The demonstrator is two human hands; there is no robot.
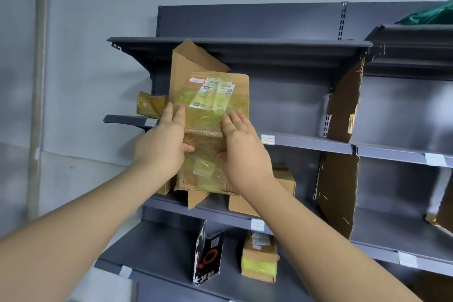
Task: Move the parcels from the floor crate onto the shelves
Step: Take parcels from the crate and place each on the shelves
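Cardboard parcel [208,115] clamped between left hand [164,140] and right hand [242,147], both gripping its taped sides; best slid level onto shelf [306,142], open flap clearing above.

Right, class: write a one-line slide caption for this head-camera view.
Both hands, left hand and right hand, hold a taped cardboard parcel against grey shelves.
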